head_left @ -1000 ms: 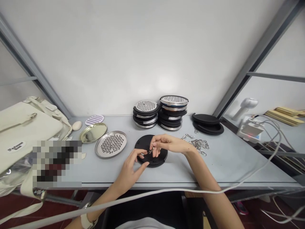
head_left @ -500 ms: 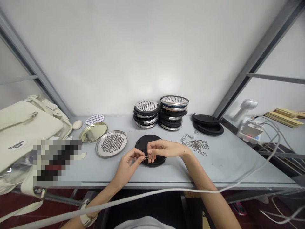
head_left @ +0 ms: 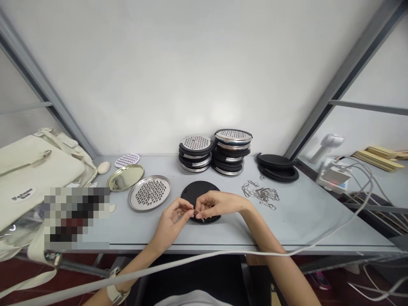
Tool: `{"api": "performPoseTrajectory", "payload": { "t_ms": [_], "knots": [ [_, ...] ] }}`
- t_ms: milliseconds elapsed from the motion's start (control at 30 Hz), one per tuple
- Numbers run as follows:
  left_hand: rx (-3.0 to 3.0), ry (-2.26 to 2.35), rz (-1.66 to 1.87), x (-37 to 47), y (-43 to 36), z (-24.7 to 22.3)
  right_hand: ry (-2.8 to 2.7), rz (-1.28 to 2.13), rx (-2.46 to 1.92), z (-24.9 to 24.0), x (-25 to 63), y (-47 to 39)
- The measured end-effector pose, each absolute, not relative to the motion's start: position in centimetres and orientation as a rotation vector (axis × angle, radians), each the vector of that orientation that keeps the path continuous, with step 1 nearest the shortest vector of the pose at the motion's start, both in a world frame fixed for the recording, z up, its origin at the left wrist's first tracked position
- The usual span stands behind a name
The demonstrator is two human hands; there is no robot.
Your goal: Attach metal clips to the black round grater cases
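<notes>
L hand [head_left: 171, 219] & R hand [head_left: 216, 205] both pinch small metal clip [head_left: 195, 212] over black disc [head_left: 200, 193], near-mid desk [head_left: 293, 221]. Grater stacks [head_left: 196, 154] far side; clip pile [head_left: 264, 194] right; grater plate [head_left: 149, 193] left; bag [head_left: 38, 165] far left, label [head_left: 24, 194] illegible. White cable [head_left: 178, 262] crosses in front.

White wall [head_left: 197, 76] (softly lit) behind a grey table [head_left: 306, 216].
</notes>
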State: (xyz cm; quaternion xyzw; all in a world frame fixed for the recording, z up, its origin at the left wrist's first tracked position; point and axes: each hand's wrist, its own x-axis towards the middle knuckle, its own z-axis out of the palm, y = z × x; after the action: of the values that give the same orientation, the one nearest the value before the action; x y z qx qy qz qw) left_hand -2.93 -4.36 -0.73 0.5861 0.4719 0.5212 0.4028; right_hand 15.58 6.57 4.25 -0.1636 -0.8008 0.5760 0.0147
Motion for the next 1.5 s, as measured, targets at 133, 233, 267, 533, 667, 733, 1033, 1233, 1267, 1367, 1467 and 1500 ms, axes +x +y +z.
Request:
{"api": "performPoseTrajectory", "payload": {
  "t_ms": [133, 233, 267, 533, 667, 733, 1033, 1233, 1267, 1367, 1467, 1500],
  "knots": [
    [1.506, 1.193, 1.317, -2.8, -4.3, -0.9, -2.531, 1.764, -0.524, 4.3, 15.5, 6.6],
    [1.569, 1.228, 1.332, -2.7, -4.3, -1.0, -2.471, 1.650, -0.585, 4.4, 16.0, 7.0],
    [1.600, 1.242, 1.332, -2.7, -4.3, -1.1, -2.438, 1.590, -0.629, 4.4, 16.3, 7.2],
    [1.894, 1.319, 1.171, -2.7, -4.4, -0.6, -2.252, 0.973, -1.241, 3.4, 18.9, 9.9],
    [2.042, 1.327, 1.106, -2.6, -4.5, -0.8, -2.312, 0.967, -1.278, 2.7, 19.0, 10.3],
    [2.087, 1.390, 1.098, -2.5, -4.5, -0.9, -2.348, 0.989, -1.254, 2.5, 18.9, 10.3],
    [2.267, 1.562, 1.076, -2.0, -4.9, -0.8, -2.495, 1.279, -1.003, 3.4, 18.1, 9.0],
    [2.246, 1.589, 1.074, -2.1, -5.1, -1.0, -2.535, 1.151, -1.071, 3.0, 17.5, 9.0],
    [2.271, 1.588, 1.078, -2.1, -5.1, -1.0, -2.546, 1.115, -1.097, 2.9, 17.4, 9.0],
    [2.434, 1.572, 1.015, -2.0, -5.2, -1.0, -2.585, 1.012, -1.151, 2.9, 17.1, 8.8],
    [2.603, 1.564, 0.859, -1.8, -5.5, -1.0, -2.620, 0.937, -1.175, 3.1, 16.8, 8.5],
    [2.641, 1.574, 0.802, -1.7, -5.6, -1.1, -2.630, 0.920, -1.182, 3.2, 16.8, 8.5]
  ]
}}
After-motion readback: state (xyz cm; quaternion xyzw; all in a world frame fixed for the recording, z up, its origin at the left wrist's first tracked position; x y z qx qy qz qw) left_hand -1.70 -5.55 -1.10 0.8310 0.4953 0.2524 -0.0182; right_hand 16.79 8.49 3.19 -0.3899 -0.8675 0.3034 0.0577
